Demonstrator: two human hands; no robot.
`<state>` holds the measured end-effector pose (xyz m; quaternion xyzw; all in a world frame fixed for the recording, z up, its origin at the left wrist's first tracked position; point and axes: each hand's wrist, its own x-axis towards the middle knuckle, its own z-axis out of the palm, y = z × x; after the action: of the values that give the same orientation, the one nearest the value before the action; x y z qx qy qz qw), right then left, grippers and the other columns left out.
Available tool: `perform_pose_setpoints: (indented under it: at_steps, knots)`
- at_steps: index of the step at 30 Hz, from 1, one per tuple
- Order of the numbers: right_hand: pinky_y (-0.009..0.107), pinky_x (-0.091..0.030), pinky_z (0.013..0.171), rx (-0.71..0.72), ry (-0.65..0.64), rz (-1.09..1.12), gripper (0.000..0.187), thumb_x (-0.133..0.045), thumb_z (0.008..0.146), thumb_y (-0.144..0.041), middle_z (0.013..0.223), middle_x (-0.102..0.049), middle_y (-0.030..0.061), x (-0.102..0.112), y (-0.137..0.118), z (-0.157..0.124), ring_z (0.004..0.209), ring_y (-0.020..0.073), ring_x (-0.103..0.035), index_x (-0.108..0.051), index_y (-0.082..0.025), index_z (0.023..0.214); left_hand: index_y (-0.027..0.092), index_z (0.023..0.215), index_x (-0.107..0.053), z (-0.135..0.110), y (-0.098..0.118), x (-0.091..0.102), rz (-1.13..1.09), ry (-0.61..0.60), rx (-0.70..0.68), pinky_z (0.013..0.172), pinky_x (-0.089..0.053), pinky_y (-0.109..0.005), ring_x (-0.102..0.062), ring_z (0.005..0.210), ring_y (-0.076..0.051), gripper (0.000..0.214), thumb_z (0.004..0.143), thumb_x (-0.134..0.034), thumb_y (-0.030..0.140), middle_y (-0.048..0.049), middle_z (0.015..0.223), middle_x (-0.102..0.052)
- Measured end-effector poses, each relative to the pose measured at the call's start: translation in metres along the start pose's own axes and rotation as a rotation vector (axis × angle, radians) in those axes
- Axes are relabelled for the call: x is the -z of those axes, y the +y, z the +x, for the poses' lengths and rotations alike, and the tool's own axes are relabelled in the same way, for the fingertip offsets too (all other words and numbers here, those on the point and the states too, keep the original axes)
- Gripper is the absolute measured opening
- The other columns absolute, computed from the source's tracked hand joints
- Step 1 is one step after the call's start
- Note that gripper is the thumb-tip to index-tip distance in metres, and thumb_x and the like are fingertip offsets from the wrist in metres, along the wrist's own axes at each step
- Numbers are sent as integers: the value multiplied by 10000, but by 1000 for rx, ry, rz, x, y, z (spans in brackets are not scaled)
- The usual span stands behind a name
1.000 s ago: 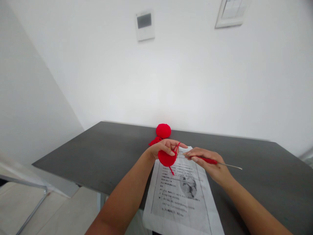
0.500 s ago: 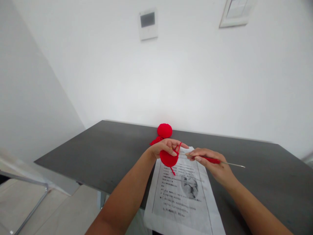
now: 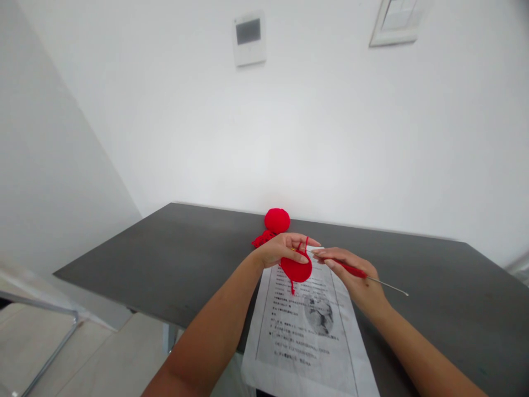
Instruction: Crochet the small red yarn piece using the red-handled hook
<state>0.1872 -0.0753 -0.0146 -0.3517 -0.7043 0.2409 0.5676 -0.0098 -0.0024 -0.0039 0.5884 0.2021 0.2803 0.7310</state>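
Observation:
Pinched between the thumb and fingers of my left hand (image 3: 285, 248) is a round red crochet piece (image 3: 298, 270), with a short yarn tail hanging below it. A strand of red yarn (image 3: 306, 244) loops over the outstretched index finger. My right hand (image 3: 351, 270) grips a crochet hook (image 3: 349, 268) with a red handle; its metal back end sticks out to the lower right. The hook's front tip is close to the upper edge of the crochet piece, too small to see clearly. Behind my left hand lie a red yarn ball (image 3: 277, 220) and loose red yarn (image 3: 263, 239).
A printed sheet (image 3: 303, 353) with text and a dark picture lies under my hands on the dark grey table (image 3: 177, 248), overhanging its front edge. A white wall stands behind, bearing a wall panel (image 3: 249, 39). A metal-framed chair (image 3: 53, 353) is at lower left.
The crochet piece has turned and shifted right in my left hand, showing more of its face. The hook has tilted, its back end lower, and my right hand has moved slightly left.

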Motion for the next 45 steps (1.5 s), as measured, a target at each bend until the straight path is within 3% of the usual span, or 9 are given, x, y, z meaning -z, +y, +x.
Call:
perform_pose_setpoints:
  at_steps: [6, 11, 18, 30, 37, 45]
  knots:
    - [334, -543, 870, 89, -137, -84, 125, -581, 897, -260, 1068, -727, 70, 1, 9, 0, 984, 205, -680, -687, -244, 961, 203, 1189, -639, 3, -4, -5, -17, -8, 13, 786, -444, -253, -641, 831, -140, 640, 576, -804, 121, -53, 926, -705]
    - [321, -557, 826, 40, -103, -105, 147, -577, 895, -326, 996, -741, 71, 2, 7, 1, 923, 202, -695, -685, -229, 919, 203, 1268, -573, 6, -8, -4, 36, 51, 15, 807, -436, -281, -628, 810, -136, 747, 565, -819, 142, -29, 870, -678]
    - [343, -554, 848, -51, -34, -52, 141, -617, 866, -329, 962, -747, 64, 4, 10, 4, 902, 206, -698, -713, -230, 895, 146, 1078, -680, 6, -5, -5, 71, 190, -132, 720, -398, -252, -564, 703, -102, 502, 607, -803, 268, -4, 744, -601]
    - [369, -563, 833, -291, -26, 249, 212, -638, 849, -406, 973, -740, 72, 8, 16, 4, 867, 213, -701, -699, -205, 877, 130, 1006, -689, 6, -3, -6, 102, 237, -146, 648, -375, -232, -528, 638, -83, 416, 611, -763, 234, 4, 698, -593]
    - [402, -544, 866, -282, -75, 277, 250, -612, 862, -435, 990, -735, 87, 13, 15, 5, 929, 240, -687, -679, -196, 829, 129, 999, -693, 6, -3, -7, 129, 245, -139, 656, -379, -237, -527, 642, -84, 401, 612, -752, 214, 3, 700, -594]
    - [368, -538, 868, -242, -136, 159, 236, -582, 883, -424, 985, -730, 68, 14, 12, 5, 945, 225, -677, -674, -212, 840, 130, 1007, -693, 7, -5, -5, 184, 262, -164, 642, -369, -231, -513, 640, -82, 404, 615, -747, 210, 7, 695, -577]
